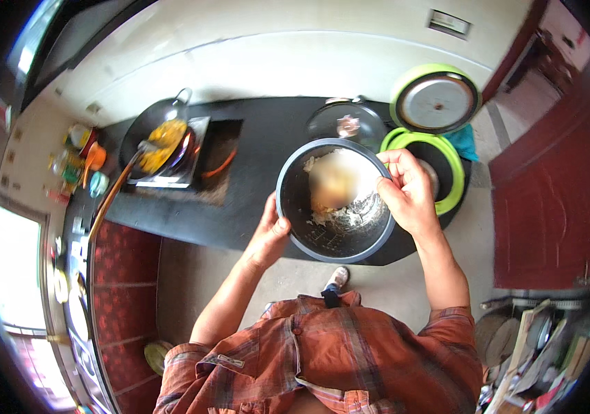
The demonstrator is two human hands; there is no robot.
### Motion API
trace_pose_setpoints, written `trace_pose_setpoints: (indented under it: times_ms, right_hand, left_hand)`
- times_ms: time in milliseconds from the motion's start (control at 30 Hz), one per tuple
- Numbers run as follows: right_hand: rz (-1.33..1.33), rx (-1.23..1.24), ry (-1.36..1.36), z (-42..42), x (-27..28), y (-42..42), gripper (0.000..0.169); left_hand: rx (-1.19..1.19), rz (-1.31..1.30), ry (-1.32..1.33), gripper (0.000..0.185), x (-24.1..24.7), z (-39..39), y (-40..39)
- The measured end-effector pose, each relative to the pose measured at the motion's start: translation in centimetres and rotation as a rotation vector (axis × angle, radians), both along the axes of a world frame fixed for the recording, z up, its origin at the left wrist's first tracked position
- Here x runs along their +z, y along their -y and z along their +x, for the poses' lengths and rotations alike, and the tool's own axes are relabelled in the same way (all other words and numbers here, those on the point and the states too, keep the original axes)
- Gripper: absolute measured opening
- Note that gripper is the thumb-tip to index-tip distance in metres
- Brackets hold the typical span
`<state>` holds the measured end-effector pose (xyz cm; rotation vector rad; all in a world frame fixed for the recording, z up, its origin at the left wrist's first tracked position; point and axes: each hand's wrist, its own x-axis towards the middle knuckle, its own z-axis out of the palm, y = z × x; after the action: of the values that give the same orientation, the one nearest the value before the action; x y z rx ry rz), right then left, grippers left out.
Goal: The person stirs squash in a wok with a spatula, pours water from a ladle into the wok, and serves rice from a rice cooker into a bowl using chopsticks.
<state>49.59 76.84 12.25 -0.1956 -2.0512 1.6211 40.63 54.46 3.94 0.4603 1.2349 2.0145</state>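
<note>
Both of my hands hold the dark inner pot of a rice cooker (336,248) above the counter's front edge. My left hand (269,240) grips its lower left side, the thumb near the rim. At the upper right, my right hand (406,191) pinches the rim between thumb and fingers. Inside, cooked rice (346,215) clings to the bottom and wall; the middle of the contents is blurred. Just behind my right hand stands the green rice cooker (458,189), its lid (435,101) raised.
A wok (137,121) with yellow food (163,145) sits over a flame on the gas stove (196,155), a long-handled ladle (113,199) across it. Seasoning containers (75,155) stand at the left. Behind the pot is a dark lid (320,121). A red door (559,207) is at right.
</note>
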Motion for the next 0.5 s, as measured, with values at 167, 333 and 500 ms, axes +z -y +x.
trace_pose_setpoints:
  times_ms: [167, 333, 500]
  right_hand:
    - [-0.115, 0.270, 0.030, -4.1, -1.0, 11.5, 0.016]
    - [-0.045, 0.467, 0.172, -6.5, -1.0, 24.6, 0.016]
    - [-0.015, 0.668, 0.308, -8.3, -1.6, 36.3, 0.022]
  left_hand:
    - [0.026, 0.283, 0.403, 0.090, -2.8, 3.5, 11.0]
    - [0.303, 0.510, 0.590, 0.078, -3.7, 5.2, 22.7]
    - [0.460, 0.641, 0.618, 0.074, -4.7, 6.6, 33.2]
